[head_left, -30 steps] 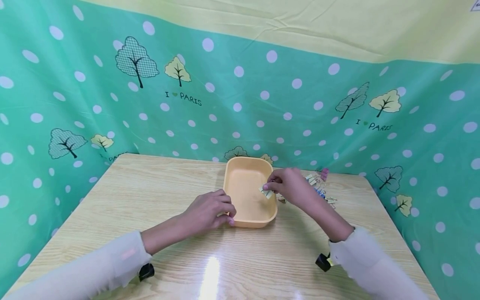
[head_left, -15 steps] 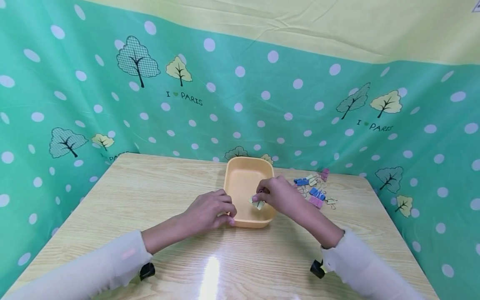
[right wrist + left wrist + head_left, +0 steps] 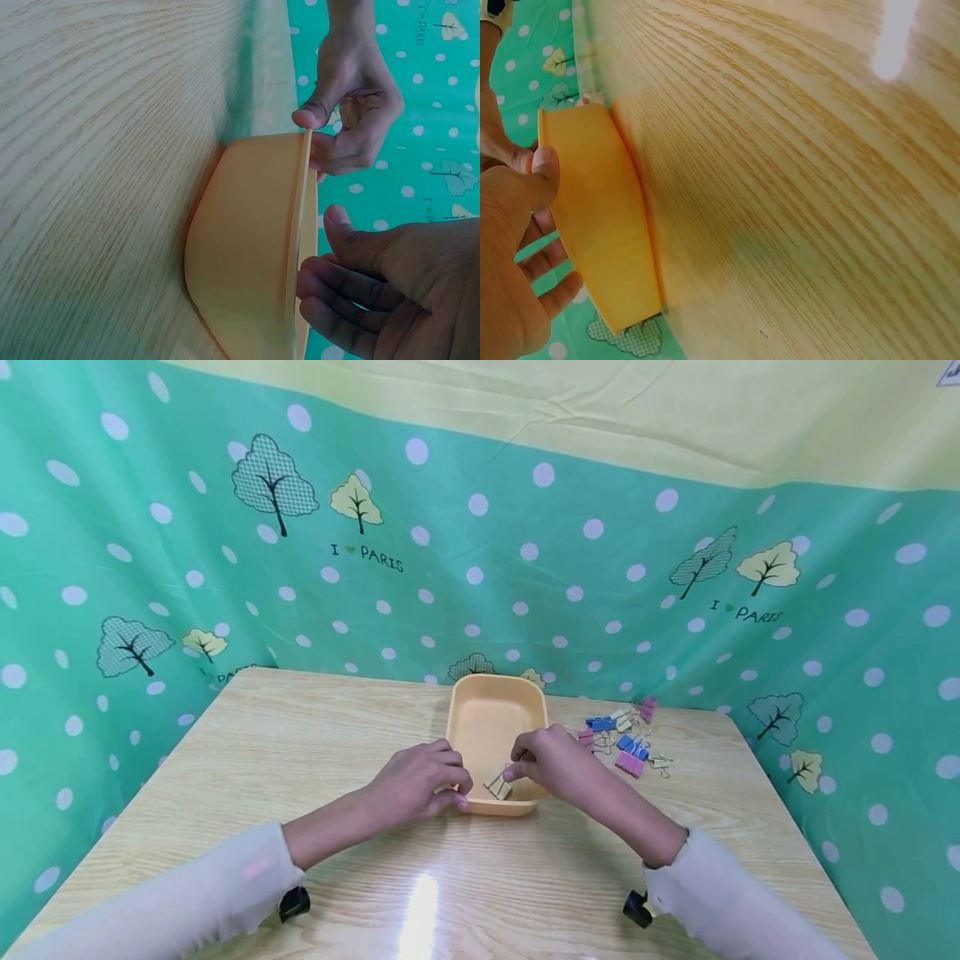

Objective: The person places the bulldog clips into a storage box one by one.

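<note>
In the head view, a pale yellow binder clip (image 3: pixel 498 787) with wire handles is at the near end of a peach plastic tray (image 3: pixel 501 807). My right hand (image 3: pixel 558 768) is over the tray's right side, its thumb tip right beside the clip's handles. The right wrist view shows that thumb (image 3: pixel 341 221) standing apart from the loosely bent fingers, which reach over the rim; the clip is hidden there. With thumb outside and fingers inside, my left hand (image 3: pixel 420 781) grips the rim at the near left corner, also seen in the left wrist view.
Right of the tray lie several binder clips: blue (image 3: pixel 600 723), pink (image 3: pixel 630 763) and pale yellow (image 3: pixel 660 762) ones. A green dotted curtain (image 3: pixel 472 552) hangs behind the wood-grain table (image 3: pixel 315 735). Dark wrist cameras hang beneath both sleeves.
My right hand has moved left and toward the near end of the tray with the yellow binder clip, then let it go there. The left hand has stayed on the rim.
</note>
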A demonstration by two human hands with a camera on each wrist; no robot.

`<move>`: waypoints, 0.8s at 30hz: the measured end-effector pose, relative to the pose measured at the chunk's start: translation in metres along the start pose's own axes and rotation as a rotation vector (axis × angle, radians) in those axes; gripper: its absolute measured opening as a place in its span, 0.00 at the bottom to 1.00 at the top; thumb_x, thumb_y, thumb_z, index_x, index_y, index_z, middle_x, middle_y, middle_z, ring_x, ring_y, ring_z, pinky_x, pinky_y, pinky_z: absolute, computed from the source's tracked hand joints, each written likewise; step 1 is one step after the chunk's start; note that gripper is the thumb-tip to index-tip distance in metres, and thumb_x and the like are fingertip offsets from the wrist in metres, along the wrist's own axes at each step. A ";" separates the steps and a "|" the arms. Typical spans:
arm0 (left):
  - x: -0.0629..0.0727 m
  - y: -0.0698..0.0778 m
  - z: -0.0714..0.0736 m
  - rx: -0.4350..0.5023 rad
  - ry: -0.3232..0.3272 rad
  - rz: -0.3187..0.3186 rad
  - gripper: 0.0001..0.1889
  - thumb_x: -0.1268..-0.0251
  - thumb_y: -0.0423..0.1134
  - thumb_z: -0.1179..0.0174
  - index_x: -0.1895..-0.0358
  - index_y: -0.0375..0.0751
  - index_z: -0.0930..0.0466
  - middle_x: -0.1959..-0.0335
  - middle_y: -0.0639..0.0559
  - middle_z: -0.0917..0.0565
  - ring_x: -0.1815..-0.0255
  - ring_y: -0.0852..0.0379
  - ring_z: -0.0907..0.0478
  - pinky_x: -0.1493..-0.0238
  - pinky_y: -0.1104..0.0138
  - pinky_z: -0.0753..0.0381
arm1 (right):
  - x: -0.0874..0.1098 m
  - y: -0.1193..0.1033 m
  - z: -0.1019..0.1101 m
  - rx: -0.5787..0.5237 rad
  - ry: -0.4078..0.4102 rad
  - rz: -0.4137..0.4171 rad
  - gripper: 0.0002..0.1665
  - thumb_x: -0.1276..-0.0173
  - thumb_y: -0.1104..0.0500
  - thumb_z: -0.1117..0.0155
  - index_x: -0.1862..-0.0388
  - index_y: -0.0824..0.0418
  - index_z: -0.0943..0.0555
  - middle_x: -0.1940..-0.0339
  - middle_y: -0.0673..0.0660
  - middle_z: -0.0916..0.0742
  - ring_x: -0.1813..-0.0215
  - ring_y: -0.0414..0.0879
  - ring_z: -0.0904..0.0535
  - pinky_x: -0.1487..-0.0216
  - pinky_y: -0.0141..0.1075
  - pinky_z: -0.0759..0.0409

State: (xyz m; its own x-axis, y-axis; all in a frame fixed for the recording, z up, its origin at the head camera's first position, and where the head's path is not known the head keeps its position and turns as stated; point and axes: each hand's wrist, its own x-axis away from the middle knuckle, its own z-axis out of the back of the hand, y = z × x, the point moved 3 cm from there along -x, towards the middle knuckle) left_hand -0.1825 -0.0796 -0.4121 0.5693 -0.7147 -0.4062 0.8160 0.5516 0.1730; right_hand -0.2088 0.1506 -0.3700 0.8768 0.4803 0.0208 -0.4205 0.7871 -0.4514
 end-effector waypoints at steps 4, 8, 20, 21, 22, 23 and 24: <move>0.000 0.000 -0.001 0.000 0.003 -0.005 0.09 0.36 0.52 0.20 0.66 0.57 0.10 0.67 0.65 0.14 0.59 0.61 0.21 0.58 0.69 0.18 | 0.002 0.002 0.001 -0.004 0.006 -0.010 0.09 0.28 0.57 0.17 0.61 0.61 0.07 0.68 0.51 0.06 0.69 0.37 0.16 0.65 0.30 0.15; 0.000 0.000 -0.002 -0.006 0.024 -0.022 0.09 0.36 0.51 0.20 0.66 0.57 0.11 0.68 0.65 0.14 0.60 0.62 0.22 0.58 0.69 0.18 | 0.005 0.005 0.004 -0.003 0.016 -0.035 0.09 0.27 0.56 0.18 0.60 0.61 0.07 0.68 0.50 0.06 0.69 0.37 0.16 0.65 0.30 0.15; 0.003 -0.002 -0.004 -0.002 0.082 -0.068 0.11 0.35 0.51 0.19 0.67 0.56 0.13 0.69 0.65 0.15 0.62 0.61 0.22 0.59 0.69 0.20 | 0.014 0.017 0.013 -0.025 0.050 -0.088 0.12 0.22 0.49 0.22 0.59 0.57 0.07 0.66 0.52 0.06 0.67 0.40 0.18 0.64 0.33 0.17; 0.003 -0.002 -0.004 -0.002 0.080 -0.067 0.11 0.35 0.51 0.20 0.67 0.56 0.13 0.69 0.65 0.15 0.62 0.61 0.22 0.59 0.69 0.20 | 0.014 0.017 0.013 -0.023 0.055 -0.073 0.13 0.22 0.48 0.23 0.60 0.57 0.08 0.66 0.52 0.06 0.68 0.39 0.18 0.65 0.33 0.17; 0.003 -0.002 -0.004 -0.002 0.078 -0.065 0.11 0.35 0.51 0.19 0.67 0.56 0.13 0.69 0.65 0.15 0.62 0.61 0.21 0.59 0.69 0.20 | 0.015 0.018 0.014 -0.024 0.060 -0.064 0.13 0.22 0.48 0.23 0.60 0.57 0.08 0.66 0.53 0.06 0.68 0.39 0.19 0.65 0.33 0.18; 0.003 -0.002 -0.004 -0.001 0.076 -0.062 0.11 0.35 0.51 0.19 0.67 0.56 0.13 0.69 0.65 0.15 0.62 0.61 0.21 0.59 0.69 0.20 | 0.015 0.019 0.015 -0.025 0.064 -0.057 0.14 0.22 0.47 0.23 0.60 0.57 0.08 0.67 0.53 0.06 0.69 0.39 0.19 0.66 0.33 0.19; 0.003 -0.002 -0.004 0.000 0.074 -0.061 0.11 0.35 0.51 0.19 0.68 0.56 0.13 0.70 0.65 0.15 0.62 0.61 0.21 0.60 0.68 0.20 | 0.015 0.020 0.016 -0.023 0.068 -0.053 0.14 0.22 0.47 0.23 0.61 0.56 0.08 0.67 0.53 0.06 0.69 0.39 0.20 0.66 0.33 0.19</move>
State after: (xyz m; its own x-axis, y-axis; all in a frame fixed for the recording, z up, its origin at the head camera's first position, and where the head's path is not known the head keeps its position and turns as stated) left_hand -0.1826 -0.0809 -0.4171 0.5098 -0.7130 -0.4814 0.8487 0.5085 0.1457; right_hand -0.2072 0.1795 -0.3644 0.9119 0.4102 -0.0151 -0.3683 0.8013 -0.4715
